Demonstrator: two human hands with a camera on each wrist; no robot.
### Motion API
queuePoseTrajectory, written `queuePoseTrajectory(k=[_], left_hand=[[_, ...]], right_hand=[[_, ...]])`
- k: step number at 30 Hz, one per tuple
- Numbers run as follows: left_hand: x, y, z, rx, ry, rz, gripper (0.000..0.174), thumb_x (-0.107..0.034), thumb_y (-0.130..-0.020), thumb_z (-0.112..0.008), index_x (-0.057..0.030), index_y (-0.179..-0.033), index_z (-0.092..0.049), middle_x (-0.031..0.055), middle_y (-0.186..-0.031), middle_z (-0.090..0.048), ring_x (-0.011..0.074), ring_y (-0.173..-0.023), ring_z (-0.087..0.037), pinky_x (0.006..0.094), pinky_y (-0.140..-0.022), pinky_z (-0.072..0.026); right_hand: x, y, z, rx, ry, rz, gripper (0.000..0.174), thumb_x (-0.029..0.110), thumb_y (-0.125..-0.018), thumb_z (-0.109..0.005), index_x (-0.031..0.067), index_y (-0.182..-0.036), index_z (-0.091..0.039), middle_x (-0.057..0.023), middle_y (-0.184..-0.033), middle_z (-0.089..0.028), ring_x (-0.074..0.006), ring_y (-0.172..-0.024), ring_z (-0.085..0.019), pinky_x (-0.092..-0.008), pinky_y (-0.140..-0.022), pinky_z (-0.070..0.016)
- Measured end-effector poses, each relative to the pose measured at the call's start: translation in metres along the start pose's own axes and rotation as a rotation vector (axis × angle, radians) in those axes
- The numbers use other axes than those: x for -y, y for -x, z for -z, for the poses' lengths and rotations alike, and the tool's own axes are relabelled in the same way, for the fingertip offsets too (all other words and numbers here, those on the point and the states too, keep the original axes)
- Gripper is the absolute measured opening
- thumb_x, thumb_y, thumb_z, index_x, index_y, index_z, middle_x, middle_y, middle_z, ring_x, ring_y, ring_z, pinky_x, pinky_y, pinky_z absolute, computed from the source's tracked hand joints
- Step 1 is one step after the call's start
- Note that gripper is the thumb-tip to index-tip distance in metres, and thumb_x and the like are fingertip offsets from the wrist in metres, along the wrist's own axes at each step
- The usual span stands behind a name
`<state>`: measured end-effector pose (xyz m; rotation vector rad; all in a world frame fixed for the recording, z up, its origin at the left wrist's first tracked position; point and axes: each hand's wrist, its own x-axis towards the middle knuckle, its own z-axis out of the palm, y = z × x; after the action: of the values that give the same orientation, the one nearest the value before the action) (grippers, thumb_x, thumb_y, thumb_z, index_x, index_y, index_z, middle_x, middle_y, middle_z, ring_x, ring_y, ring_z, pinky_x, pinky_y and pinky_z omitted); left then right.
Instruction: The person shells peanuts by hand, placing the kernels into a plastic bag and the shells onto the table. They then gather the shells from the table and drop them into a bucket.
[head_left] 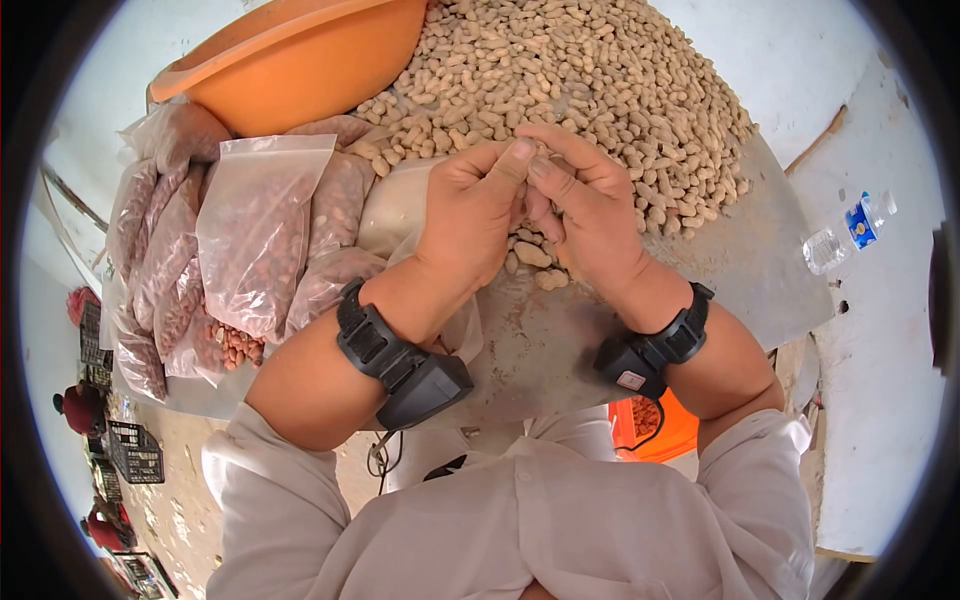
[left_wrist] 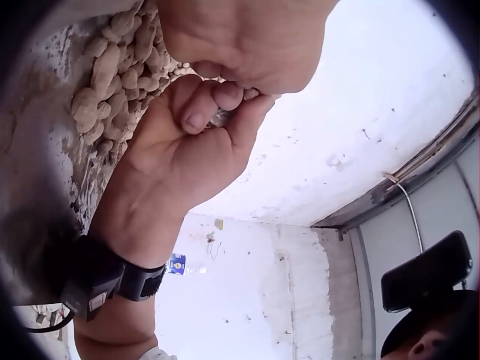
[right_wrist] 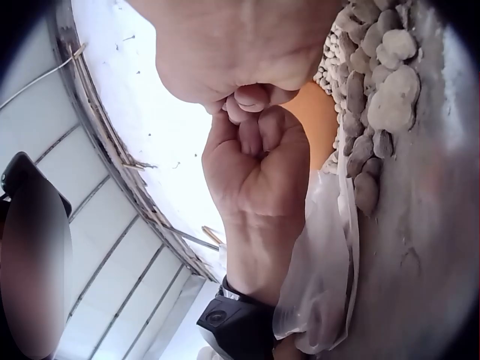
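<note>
Over the near edge of a heap of unshelled peanuts (head_left: 590, 80), my left hand (head_left: 465, 205) and right hand (head_left: 600, 210) meet at the fingertips. Both thumbs and forefingers pinch together at one spot. In the left wrist view a pale bit of peanut (left_wrist: 220, 118) shows among the right hand's curled fingers; most of it is hidden. The right wrist view shows the left hand's fingers (right_wrist: 271, 131) curled inward, close against the right hand's. Just below the hands, several loose peanuts (head_left: 532, 254) lie on the grey tabletop (head_left: 540, 350).
Filled clear bags of red peanut kernels (head_left: 260, 235) are stacked at the left, beside an orange basin (head_left: 300, 60). A water bottle (head_left: 850, 235) is at the right. Below the table edge stands an orange container (head_left: 675, 425). Black crates (head_left: 135, 452) are at far left.
</note>
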<state>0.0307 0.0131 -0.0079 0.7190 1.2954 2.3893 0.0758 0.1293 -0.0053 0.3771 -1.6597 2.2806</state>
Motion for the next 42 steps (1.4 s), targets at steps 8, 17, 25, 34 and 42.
queuePoseTrajectory(k=[8, 17, 25, 34, 42], left_hand=[[0.005, -0.004, 0.004, -0.054, -0.029, 0.032, 0.026, -0.021, -0.093, -0.049, 0.0027, -0.093, -0.059, 0.0058, -0.062, -0.053, 0.0149, -0.051, -0.051, 0.0285, -0.044, -0.0463], [-0.007, -0.004, 0.002, -0.077, 0.256, 0.228, 0.022, -0.020, -0.093, -0.047, -0.0009, -0.088, -0.057, 0.0014, -0.062, -0.049, 0.0066, -0.046, -0.033, 0.0198, -0.042, -0.0264], [-0.005, -0.009, 0.011, -0.117, 0.474, 0.500, 0.019, -0.013, -0.088, -0.046, -0.0034, -0.072, -0.049, 0.0040, -0.065, -0.048, 0.0073, -0.046, -0.031, 0.0200, -0.041, -0.0250], [0.001, -0.012, 0.010, -0.145, 0.351, 0.403, 0.015, -0.012, -0.088, -0.050, -0.0031, -0.076, -0.053, 0.0030, -0.066, -0.050, 0.0068, -0.048, -0.036, 0.0197, -0.042, -0.0280], [0.010, -0.008, 0.006, 0.016, -0.559, -0.212, 0.014, -0.008, -0.083, -0.062, 0.0015, -0.092, -0.065, -0.0002, -0.068, -0.055, 0.0049, -0.059, -0.048, 0.0178, -0.051, -0.0376]], right_hand=[[-0.008, -0.002, 0.000, -0.045, -0.100, -0.025, 0.023, 0.012, -0.089, -0.052, 0.0018, -0.110, -0.051, -0.0021, -0.062, -0.051, -0.0070, -0.045, -0.040, -0.0193, -0.041, -0.0325], [0.005, -0.009, 0.013, 0.050, -0.266, -0.182, 0.032, 0.014, -0.090, -0.049, 0.0027, -0.120, -0.052, -0.0023, -0.076, -0.055, -0.0072, -0.056, -0.044, -0.0184, -0.047, -0.0348], [0.010, -0.013, 0.022, 0.133, 0.469, 0.063, 0.025, 0.010, -0.090, -0.048, 0.0021, -0.112, -0.056, -0.0045, -0.079, -0.058, -0.0051, -0.066, -0.049, -0.0189, -0.054, -0.0402], [0.008, -0.012, 0.018, -0.083, 0.310, -0.100, 0.022, 0.014, -0.093, -0.046, 0.0014, -0.109, -0.055, -0.0034, -0.077, -0.055, -0.0080, -0.063, -0.049, -0.0211, -0.055, -0.0411], [-0.012, -0.013, 0.011, -0.328, -0.597, -0.421, 0.015, 0.018, -0.093, -0.044, 0.0060, -0.099, -0.052, -0.0050, -0.081, -0.055, -0.0132, -0.068, -0.053, -0.0217, -0.053, -0.0432]])
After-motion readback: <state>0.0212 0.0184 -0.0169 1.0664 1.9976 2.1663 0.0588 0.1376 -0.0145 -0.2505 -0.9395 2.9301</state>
